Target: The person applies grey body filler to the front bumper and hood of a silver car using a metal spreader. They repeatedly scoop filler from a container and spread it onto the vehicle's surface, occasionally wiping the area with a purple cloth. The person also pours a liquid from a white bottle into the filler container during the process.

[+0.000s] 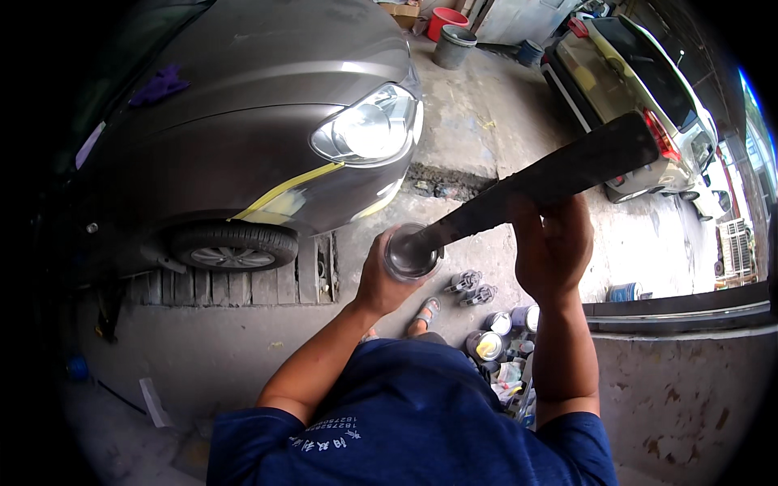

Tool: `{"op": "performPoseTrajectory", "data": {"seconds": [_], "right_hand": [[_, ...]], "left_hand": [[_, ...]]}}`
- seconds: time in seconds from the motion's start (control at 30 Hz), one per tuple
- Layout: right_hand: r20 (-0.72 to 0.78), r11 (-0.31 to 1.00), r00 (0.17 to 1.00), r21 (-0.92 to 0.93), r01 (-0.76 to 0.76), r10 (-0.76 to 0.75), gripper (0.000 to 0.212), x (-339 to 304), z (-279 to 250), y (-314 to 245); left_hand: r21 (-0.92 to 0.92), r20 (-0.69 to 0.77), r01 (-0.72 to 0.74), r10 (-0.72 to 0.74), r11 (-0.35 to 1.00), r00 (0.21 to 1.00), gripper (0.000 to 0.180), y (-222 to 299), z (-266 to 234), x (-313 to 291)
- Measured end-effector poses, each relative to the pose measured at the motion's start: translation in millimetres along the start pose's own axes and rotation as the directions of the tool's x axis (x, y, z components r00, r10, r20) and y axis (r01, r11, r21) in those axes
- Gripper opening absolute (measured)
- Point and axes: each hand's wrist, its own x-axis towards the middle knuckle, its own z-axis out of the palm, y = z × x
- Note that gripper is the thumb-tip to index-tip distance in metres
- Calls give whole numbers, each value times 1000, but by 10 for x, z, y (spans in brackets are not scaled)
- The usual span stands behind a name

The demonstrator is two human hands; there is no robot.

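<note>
My left hand [378,279] is wrapped round a round, clear-walled cup [412,253] with dark grey liquid in it. In my right hand [556,247] is a long, dark, flat-sided object [567,166], held slantwise in front of me. Its wide end points up to the right and its narrower end reaches the cup's mouth. I cannot tell exactly what kind of object it is. The fingertips of the right hand are partly hidden behind it.
A grey car [243,138] with yellow masking tape [284,190] stands left, a purple cloth [160,86] on it. Paint cans [486,346] crowd the floor near my feet. A low wall [681,397] is at right; another car [624,73] and buckets [455,47] stand farther off.
</note>
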Motion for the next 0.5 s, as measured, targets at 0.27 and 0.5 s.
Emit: {"op": "performPoseTrajectory", "data": {"seconds": [0.27, 0.5], "right_hand": [[87, 994, 995, -103, -32, 42, 17, -114, 39, 99], [159, 994, 987, -104, 20, -3, 18, -95, 222, -100]], "left_hand": [[3, 17, 20, -20, 1000, 1000, 86, 12, -14, 44], [-79, 30, 54, -52, 995, 998, 89, -86, -54, 21]]}}
